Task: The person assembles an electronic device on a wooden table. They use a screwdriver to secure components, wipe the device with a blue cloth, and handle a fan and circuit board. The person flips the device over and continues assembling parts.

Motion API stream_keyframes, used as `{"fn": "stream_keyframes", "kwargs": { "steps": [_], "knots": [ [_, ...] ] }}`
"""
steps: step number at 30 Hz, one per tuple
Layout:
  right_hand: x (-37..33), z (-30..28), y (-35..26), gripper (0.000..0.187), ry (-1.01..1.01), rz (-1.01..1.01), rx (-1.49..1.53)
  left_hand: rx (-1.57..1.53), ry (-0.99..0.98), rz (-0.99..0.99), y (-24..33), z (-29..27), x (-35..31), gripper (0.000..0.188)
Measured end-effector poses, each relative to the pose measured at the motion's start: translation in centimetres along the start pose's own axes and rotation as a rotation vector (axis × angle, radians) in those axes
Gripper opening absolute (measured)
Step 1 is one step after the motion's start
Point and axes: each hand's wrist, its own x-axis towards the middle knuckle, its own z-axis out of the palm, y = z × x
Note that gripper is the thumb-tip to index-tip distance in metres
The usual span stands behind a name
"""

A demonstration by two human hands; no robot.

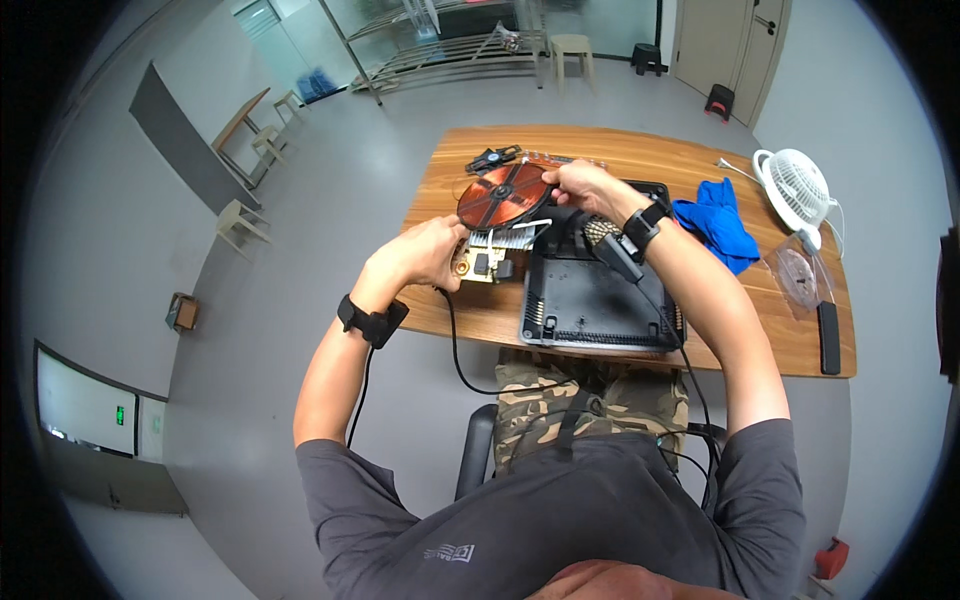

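Note:
My left hand (437,252) grips the left side of a pale circuit board (482,265), which carries black components and a finned metal heat sink. Above the board, a round copper coil (500,200) with a dark hub is tilted towards me. The fingers of my right hand (583,186) pinch the coil's right edge. White leads run between coil and board. To the right lies a black plastic housing (595,300), open side up, its lower edge near the table's front. My right forearm passes over the housing and hides part of its far end.
A blue cloth (718,225), a white fan (793,190), a clear plastic bag (797,277) and a black bar-shaped object (829,338) occupy the right of the wooden table (740,320). Small black parts (493,158) lie at its far edge. Black cables hang from my wrist devices.

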Motion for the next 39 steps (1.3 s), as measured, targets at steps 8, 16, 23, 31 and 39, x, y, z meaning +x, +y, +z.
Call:
{"fn": "stream_keyframes", "kwargs": {
  "steps": [8, 16, 23, 31, 39],
  "knots": [
    [-5.5, -11.5, 0.3, 0.016, 0.074, -0.09, 0.091, 0.003, 0.066, 0.158, 7.7, -0.1, 5.5, 0.061],
    [-10.4, -19.2, 2.1, 0.017, 0.098, -0.121, 0.107, -0.058, 0.021, 0.227, 12.9, 2.7, 10.5, 0.058],
    [-9.2, -20.4, 5.2, 0.018, 0.077, -0.105, 0.105, -0.091, -0.028, 0.268, 14.0, 6.1, 11.9, 0.053],
    [-6.7, -19.3, 6.8, 0.019, 0.101, -0.037, 0.011, -0.09, -0.086, 0.242, 13.6, 8.6, 12.5, 0.052],
    [-5.5, -19.2, 8.0, 0.014, 0.053, 0.021, -0.017, -0.105, -0.11, 0.258, 13.7, 9.8, 12.6, 0.055]
  ]
}}
